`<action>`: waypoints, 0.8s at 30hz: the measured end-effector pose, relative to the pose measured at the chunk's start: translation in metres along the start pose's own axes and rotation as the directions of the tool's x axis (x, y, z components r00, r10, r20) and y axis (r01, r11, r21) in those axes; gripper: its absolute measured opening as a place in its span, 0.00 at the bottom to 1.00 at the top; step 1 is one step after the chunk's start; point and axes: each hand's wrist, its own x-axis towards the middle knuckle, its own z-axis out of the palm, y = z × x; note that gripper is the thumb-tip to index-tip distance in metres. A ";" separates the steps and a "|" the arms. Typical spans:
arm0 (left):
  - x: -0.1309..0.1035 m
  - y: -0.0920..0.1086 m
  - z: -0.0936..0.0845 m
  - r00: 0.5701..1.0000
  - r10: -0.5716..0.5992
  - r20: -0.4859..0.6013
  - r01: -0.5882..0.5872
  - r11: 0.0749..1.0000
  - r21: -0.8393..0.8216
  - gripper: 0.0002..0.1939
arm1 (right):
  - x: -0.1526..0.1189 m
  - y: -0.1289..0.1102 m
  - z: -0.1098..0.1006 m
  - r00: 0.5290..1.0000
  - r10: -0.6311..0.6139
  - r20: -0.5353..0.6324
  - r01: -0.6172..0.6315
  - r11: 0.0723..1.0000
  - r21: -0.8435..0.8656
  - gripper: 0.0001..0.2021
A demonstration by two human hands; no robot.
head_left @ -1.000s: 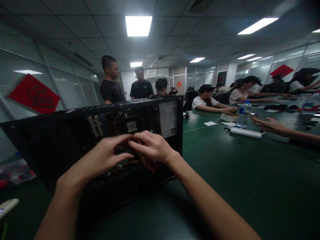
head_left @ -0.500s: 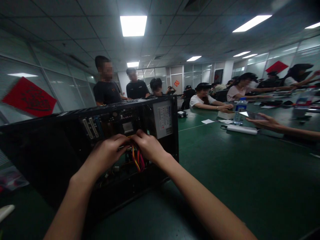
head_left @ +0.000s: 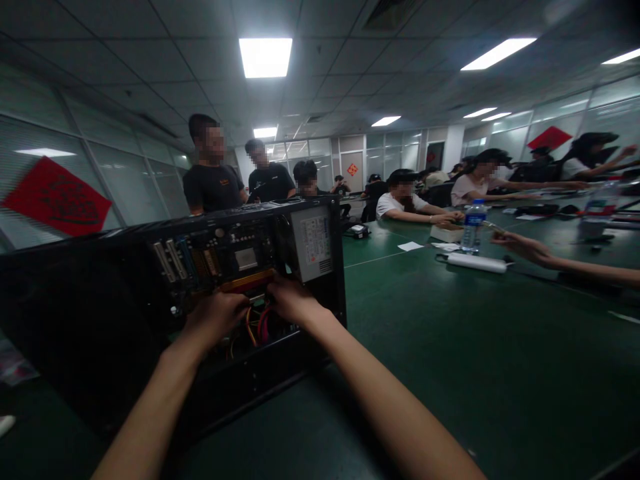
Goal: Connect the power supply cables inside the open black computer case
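Observation:
An open black computer case (head_left: pixel 295 363) stands on the green table, its inside facing me. My left hand (head_left: pixel 220 317) is inside it with fingers closed, just below the circuit board (head_left: pixel 227 243). To its right, my right hand (head_left: pixel 290 297) is also closed, under the silver power supply (head_left: pixel 313 243). Both hands are at the ends of a thin pale piece; what exactly the fingers grip is too dark to tell. Yellow and red cables (head_left: pixel 260 328) hang between and below the hands. An orange-yellow strip (head_left: pixel 249 280) shows just above them.
On the green table (head_left: pixel 450 353) to the right are a water bottle (head_left: pixel 473 227), a white cylinder (head_left: pixel 477 262), a small box (head_left: pixel 447 232) and paper (head_left: pixel 410 246). Another person's hand (head_left: pixel 523 247) reaches in from the right. Several people sit or stand beyond.
Both hands have moved lower in the case, and the orange-yellow strip above them now shows. The cables sit lower and further left. At the right, the other person's hand has changed pose.

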 end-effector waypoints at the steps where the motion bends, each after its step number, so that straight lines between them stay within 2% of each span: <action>1: 0.000 0.001 0.001 1.000 -0.006 0.000 0.006 1.000 0.015 0.12 | 0.000 0.000 0.001 1.000 -0.008 0.001 0.008 1.000 -0.005 0.09; 8: -0.001 0.002 0.010 0.999 0.034 -0.002 -0.034 0.995 0.098 0.12 | -0.003 0.001 0.002 1.000 -0.019 0.002 0.019 1.000 0.005 0.08; 12: -0.003 0.006 0.010 1.000 -0.015 -0.017 0.017 0.992 0.123 0.12 | -0.004 0.002 0.002 1.000 -0.014 0.000 0.014 1.000 0.004 0.09; 17: -0.004 0.011 0.007 0.992 -0.122 0.023 0.118 0.982 0.150 0.12 | -0.003 0.003 0.005 0.999 0.000 0.039 0.000 1.000 0.000 0.10; 24: -0.003 0.005 0.015 0.993 -0.109 -0.049 0.116 0.975 0.189 0.11 | -0.002 0.001 0.005 0.997 -0.027 0.065 0.028 1.000 -0.014 0.10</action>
